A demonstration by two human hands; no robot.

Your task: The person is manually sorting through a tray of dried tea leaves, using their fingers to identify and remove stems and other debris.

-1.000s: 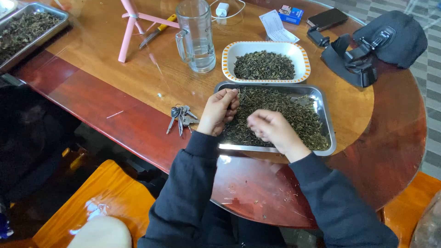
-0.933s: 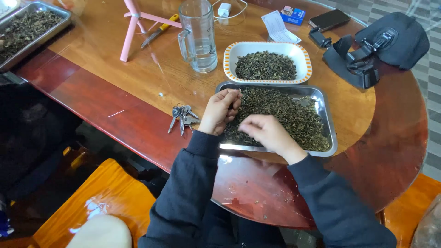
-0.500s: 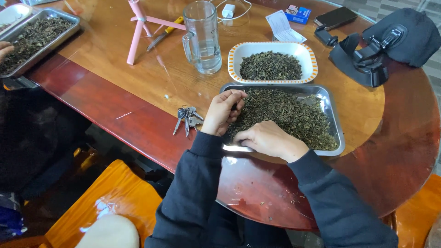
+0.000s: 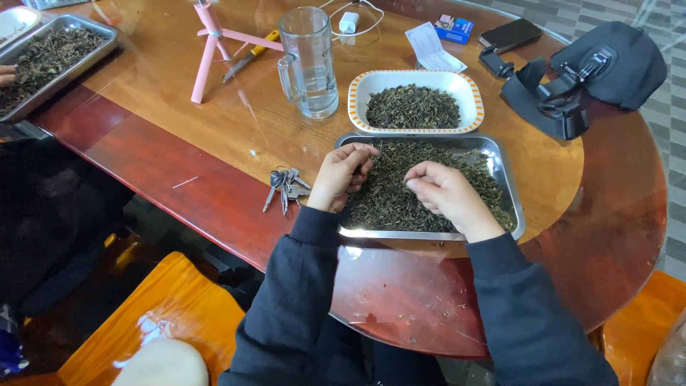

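Dried leaves fill a steel tray at the near edge of the bench, right under both hands. Left hand sits on the tray's left rim, fingers curled loosely down into the leaves; can't tell if it grips any. Right hand rests mid-tray on the pile, fingertips pinched together at the leaves. White dish with orange rim, also holding leaves, lies just behind the tray. Keys just left of the left hand. Glass mug further back. Second tray far left. Nothing blocks either hand.
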